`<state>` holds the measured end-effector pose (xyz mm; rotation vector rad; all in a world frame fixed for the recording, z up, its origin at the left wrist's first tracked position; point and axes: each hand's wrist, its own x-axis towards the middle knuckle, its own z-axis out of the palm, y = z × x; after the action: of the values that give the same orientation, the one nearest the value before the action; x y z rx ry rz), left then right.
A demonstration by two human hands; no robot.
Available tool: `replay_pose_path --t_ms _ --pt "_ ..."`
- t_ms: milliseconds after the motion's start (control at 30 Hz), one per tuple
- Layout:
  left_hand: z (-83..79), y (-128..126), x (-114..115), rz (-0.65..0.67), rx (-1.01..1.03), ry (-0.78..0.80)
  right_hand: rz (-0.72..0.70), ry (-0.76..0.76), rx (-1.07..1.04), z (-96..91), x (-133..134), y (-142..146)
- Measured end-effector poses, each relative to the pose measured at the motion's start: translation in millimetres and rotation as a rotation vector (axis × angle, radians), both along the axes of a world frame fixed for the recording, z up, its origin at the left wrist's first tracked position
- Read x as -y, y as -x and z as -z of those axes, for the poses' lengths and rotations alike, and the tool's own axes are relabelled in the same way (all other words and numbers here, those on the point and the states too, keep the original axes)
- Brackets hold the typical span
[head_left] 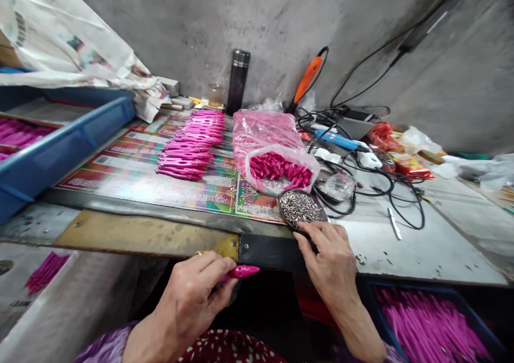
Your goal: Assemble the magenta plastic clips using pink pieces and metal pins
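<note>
Left fingers [212, 269] pinch a pink piece [244, 271] (pen body, perhaps).

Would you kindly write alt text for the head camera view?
A person's left hand holds a pink plastic part; the right hand touches a round dish of silver metal pieces. More pink parts lie on a printed mat.

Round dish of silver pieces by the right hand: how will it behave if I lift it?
The dish probably feels heavy for its size if the pieces are metal. They look loose, so tilting could spill them over its low rim. Near the bench edge, it might tip.
</note>
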<state>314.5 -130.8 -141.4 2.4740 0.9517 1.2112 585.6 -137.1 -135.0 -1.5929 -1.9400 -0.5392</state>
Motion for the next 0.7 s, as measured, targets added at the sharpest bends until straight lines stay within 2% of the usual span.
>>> replay_pose_path --t_ms 300,700 --pt "1.3 -0.7 0.9 -0.004 0.004 -0.011 -0.023 -0.029 -0.046 2.3 -1.5 -0.5" --pt "3.8 0.3 8.3 0.027 0.012 0.068 -0.070 0.107 -0.167 -3.3 -11.5 -10.7"
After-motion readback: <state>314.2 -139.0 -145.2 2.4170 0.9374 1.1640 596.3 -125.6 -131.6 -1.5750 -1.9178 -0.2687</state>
